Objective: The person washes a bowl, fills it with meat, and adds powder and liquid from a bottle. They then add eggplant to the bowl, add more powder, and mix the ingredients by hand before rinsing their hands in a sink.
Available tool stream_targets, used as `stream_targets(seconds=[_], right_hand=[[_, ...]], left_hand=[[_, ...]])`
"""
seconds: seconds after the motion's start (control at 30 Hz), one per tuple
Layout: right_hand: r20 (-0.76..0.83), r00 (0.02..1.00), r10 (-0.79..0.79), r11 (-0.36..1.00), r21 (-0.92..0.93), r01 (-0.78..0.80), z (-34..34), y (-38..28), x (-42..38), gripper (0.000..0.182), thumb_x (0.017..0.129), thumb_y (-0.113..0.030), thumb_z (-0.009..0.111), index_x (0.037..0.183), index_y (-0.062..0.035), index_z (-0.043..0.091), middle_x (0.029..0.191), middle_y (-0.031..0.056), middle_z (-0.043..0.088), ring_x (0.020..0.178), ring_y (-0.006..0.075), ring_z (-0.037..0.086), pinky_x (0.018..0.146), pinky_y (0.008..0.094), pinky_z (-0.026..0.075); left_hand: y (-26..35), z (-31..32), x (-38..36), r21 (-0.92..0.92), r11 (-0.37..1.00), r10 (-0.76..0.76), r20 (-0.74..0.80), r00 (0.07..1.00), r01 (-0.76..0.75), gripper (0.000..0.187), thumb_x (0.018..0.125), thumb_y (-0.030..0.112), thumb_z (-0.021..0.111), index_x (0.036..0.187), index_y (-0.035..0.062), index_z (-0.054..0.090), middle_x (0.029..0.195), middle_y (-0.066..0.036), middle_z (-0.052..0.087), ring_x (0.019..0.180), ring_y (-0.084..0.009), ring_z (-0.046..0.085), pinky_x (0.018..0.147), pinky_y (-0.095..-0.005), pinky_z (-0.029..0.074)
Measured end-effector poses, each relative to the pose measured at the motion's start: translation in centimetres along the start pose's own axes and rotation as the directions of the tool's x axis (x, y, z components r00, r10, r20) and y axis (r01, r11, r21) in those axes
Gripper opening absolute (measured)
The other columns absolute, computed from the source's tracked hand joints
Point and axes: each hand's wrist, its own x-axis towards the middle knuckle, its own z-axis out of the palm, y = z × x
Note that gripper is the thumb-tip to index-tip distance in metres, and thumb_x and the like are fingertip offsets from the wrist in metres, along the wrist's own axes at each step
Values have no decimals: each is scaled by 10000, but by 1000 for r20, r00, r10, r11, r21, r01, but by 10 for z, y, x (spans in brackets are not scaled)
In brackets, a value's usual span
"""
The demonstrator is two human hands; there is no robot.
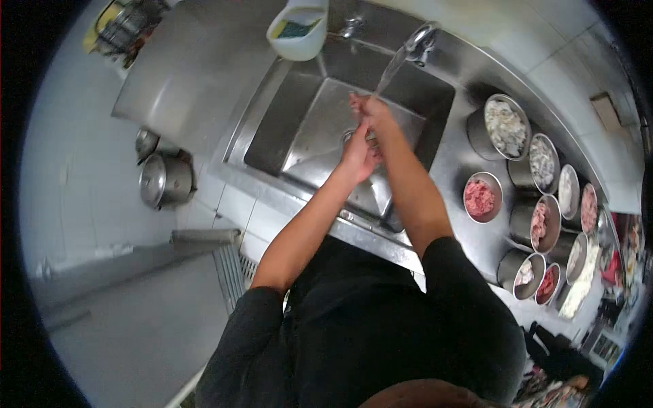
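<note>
Water runs from a curved faucet [423, 42] onto my right hand [369, 107], which is held over a steel sink [306, 143]. The right hand holds no object, and its fingers are loosely bent and a little apart. Just below, my left hand [360, 153] touches my right wrist with its fingers curled against it. Part of the left hand's grip is hard to make out. Under the hands lies the sink's drain [348, 135].
A white container with a sponge [299, 28] stands at the sink's far left corner. Steel bowls, among them one of ground meat [480, 198] and one of pale pieces [506, 126], crowd the right counter. Lidded pots [165, 180] sit low at left.
</note>
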Motion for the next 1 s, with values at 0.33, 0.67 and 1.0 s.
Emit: stream_targets(seconds=[0.33, 0.67, 1.0], right_hand=[[187, 661, -727, -17, -967, 255, 20, 40, -71, 420, 837, -282, 502, 1115, 22, 585, 967, 235, 620, 935, 385, 580, 838, 469, 452], [-126, 863, -489, 102, -991, -87, 14, 56, -84, 596, 933, -431, 388, 1373, -30, 409, 1453, 243, 309, 1370, 436, 218, 1124, 515, 151], [312, 899, -308, -635, -771, 50, 33, 74, -93, 509, 914, -277, 426, 1359, -28, 418, 1441, 226, 340, 1340, 390, 309, 1100, 490, 251]], left_hand=[[-19, -74, 174, -192, 906, -234, 515, 824, 378, 325, 918, 389, 463, 1076, 111, 520, 982, -109, 584, 854, -289, 576, 702, -457, 483], [45, -55, 116, -132, 897, -376, 275, 885, 422, 383, 934, 233, 428, 1255, 31, 486, 1226, -122, 549, 1145, -265, 500, 1024, -386, 343], [32, -58, 110, 796, -467, 115, 485, 867, -384, 525, 932, 364, 399, 1328, 23, 456, 1506, -214, 199, 1322, -519, 214, 1089, -577, 193]])
